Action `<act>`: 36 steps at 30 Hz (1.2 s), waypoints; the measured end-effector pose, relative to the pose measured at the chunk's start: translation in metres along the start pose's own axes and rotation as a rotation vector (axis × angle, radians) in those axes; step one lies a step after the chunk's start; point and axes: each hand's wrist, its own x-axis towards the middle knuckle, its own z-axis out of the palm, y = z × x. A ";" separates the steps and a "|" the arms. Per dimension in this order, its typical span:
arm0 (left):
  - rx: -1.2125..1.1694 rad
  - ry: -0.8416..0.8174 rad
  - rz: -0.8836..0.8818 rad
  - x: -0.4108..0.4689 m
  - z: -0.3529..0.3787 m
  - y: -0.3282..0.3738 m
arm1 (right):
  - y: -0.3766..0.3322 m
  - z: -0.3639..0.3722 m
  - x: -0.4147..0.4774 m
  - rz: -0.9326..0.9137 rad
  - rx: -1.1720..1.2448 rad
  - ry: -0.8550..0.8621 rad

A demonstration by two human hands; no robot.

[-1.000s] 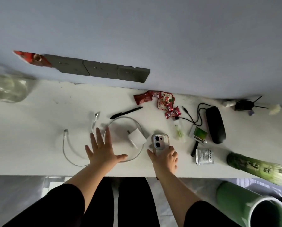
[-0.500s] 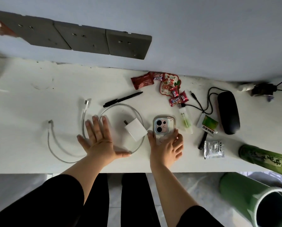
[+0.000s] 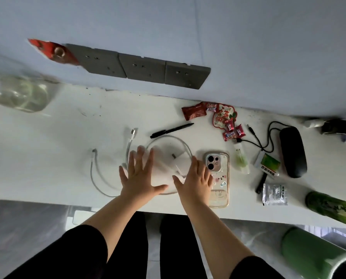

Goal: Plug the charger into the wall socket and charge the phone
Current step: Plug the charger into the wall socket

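While the phone (image 3: 216,178) lies flat on the table (image 3: 47,158), both hands, left hand (image 3: 142,178) and right hand (image 3: 194,182), hover with fingers spread, holding nothing, by the charger (image 3: 181,162).

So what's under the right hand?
The right hand covers part of the white charger and the cable loop. The charger's near edge is hidden; contact is unclear.

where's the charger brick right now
In the head view the white charger brick lies on the white table inside the cable loop, between the left hand and right hand, left of the phone.
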 end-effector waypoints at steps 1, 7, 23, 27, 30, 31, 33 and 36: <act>-0.007 0.054 0.019 -0.004 -0.005 -0.006 | -0.004 -0.002 0.002 0.020 0.007 0.001; -0.172 0.153 -0.193 0.011 -0.037 -0.027 | -0.017 -0.022 0.013 0.104 0.050 -0.021; -0.396 0.028 -0.445 0.062 -0.051 -0.001 | -0.099 -0.106 0.037 0.131 1.347 -0.268; -0.389 0.006 -0.443 0.064 -0.053 0.002 | -0.107 -0.129 0.049 0.167 1.483 -0.244; -0.382 -0.003 -0.451 0.065 -0.055 -0.001 | -0.106 -0.133 0.054 0.204 1.517 -0.239; -0.383 -0.008 -0.452 0.065 -0.055 -0.001 | -0.105 -0.133 0.054 0.206 1.525 -0.243; -0.386 -0.009 -0.444 0.064 -0.054 -0.001 | -0.103 -0.134 0.054 0.201 1.554 -0.253; -0.380 -0.005 -0.448 0.063 -0.054 -0.002 | -0.101 -0.137 0.053 0.183 1.576 -0.276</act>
